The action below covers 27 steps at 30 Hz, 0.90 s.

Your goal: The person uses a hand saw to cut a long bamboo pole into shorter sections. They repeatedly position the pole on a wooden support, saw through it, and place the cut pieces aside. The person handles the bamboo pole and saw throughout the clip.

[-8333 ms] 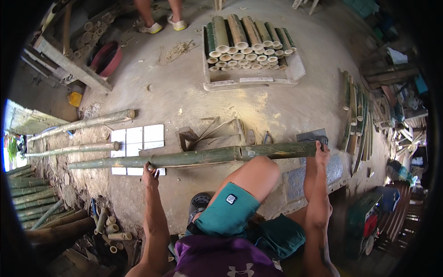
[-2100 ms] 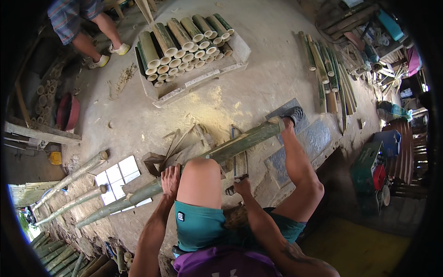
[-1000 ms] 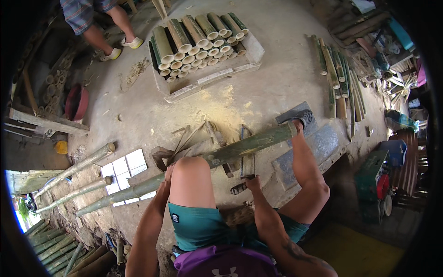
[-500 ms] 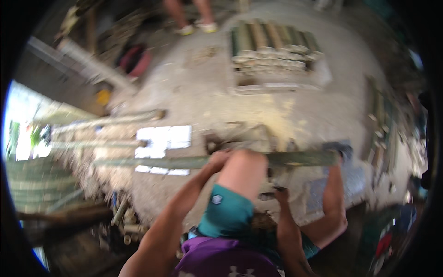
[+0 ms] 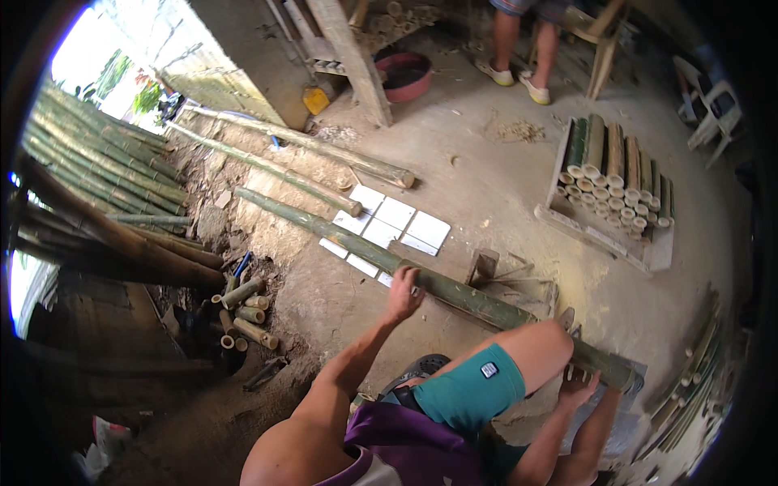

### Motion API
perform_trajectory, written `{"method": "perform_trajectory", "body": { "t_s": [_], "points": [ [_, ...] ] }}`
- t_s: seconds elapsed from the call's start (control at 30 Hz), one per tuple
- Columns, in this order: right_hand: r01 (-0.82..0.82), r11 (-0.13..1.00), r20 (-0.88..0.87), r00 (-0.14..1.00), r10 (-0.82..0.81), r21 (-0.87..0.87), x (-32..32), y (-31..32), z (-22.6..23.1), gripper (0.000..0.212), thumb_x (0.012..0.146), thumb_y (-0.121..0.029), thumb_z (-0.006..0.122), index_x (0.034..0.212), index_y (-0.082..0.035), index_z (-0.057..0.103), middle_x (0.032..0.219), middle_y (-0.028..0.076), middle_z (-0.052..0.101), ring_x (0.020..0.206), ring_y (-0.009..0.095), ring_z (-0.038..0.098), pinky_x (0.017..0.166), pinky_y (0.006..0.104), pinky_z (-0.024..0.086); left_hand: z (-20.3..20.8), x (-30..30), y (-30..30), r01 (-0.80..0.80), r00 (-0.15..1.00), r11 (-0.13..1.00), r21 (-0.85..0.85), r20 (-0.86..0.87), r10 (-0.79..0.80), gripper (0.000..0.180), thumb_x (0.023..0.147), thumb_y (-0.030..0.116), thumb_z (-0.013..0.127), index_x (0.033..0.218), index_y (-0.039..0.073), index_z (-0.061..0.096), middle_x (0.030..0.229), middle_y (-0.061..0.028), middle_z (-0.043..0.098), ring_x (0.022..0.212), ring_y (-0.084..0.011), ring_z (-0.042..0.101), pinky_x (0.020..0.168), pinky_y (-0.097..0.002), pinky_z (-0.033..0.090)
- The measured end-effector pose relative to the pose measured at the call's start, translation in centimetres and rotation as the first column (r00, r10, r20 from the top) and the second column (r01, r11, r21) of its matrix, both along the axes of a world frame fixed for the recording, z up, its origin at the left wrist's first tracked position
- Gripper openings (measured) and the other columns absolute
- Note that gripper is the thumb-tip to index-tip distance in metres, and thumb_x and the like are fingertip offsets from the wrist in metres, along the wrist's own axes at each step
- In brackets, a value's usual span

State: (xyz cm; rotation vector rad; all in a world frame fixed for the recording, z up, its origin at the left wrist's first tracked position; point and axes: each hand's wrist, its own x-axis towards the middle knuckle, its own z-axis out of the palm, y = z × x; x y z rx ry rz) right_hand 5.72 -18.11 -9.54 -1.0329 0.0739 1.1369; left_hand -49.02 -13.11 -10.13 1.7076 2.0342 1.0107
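Observation:
A long green bamboo pole [image 5: 344, 239] slants from the upper left to the lower right in front of me. My left hand [image 5: 403, 296] grips its near side around the middle. Close to the pole's right end, my right hand [image 5: 577, 387] holds it from below, fingers against the bamboo. My bent leg, in teal shorts [image 5: 474, 387], lies across the pole between the hands and hides part of it. Beneath and behind the pole is a low wooden support [image 5: 484, 266].
White tiles [image 5: 395, 213] lie under the pole's far part, beside two other poles [image 5: 320, 154]. Cut bamboo pieces fill a tray [image 5: 600, 241] at right; more [image 5: 253, 312] lie at left. A person's legs [image 5: 525, 49] stand at the back near a red basin [image 5: 403, 77].
The view has turned leftward, so the pole now slants. My right hand has moved from below the pole, where a small dark thing was at its fingers, onto the right end. My left hand stays on the pole.

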Motion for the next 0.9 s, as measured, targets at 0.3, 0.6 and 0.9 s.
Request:
{"method": "perform_trajectory", "body": {
  "t_s": [0.3,0.6,0.9],
  "points": [
    [-0.292,0.951,0.028,0.956,0.291,0.1,3.2,5.4,-1.2,0.075,0.094,-0.063,0.052,0.142,-0.005,0.051,0.139,0.015,0.056,0.122,0.035,0.056,0.105,0.0498,0.046,-2.5,-8.5,-0.4,-0.178,0.943,0.946,-0.272,-0.323,0.085,0.082,0.075,0.01,0.077,0.147,0.008,0.038,0.149,-0.0273,0.038,0.129,-0.0483,0.048,0.105,-0.0508,0.048],
    [-0.087,0.898,0.058,0.996,0.068,0.431,5.1,10.1,12.1,0.052,0.09,-0.041,0.074,0.129,-0.008,0.062,0.127,0.007,0.068,0.117,0.025,0.063,0.103,0.0416,0.049,3.7,-14.4,0.6,-0.318,0.87,0.948,0.002,-0.397,0.293,0.096,0.071,-0.004,0.072,0.156,0.011,0.029,0.15,-0.029,0.034,0.137,-0.0479,0.039,0.112,-0.0524,0.038],
    [0.231,0.91,0.317,0.884,-0.345,0.345,9.0,2.8,32.4,0.072,0.093,-0.058,0.061,0.146,-0.01,0.05,0.15,0.013,0.05,0.136,0.034,0.049,0.113,0.0573,0.039,3.2,-17.3,1.3,-0.61,-0.317,0.718,-0.334,0.934,0.165,0.067,0.1,0.058,0.052,0.136,0.002,0.051,0.107,-0.0153,0.061,0.098,-0.0296,0.061,0.085,-0.0442,0.053]
  ]
}}
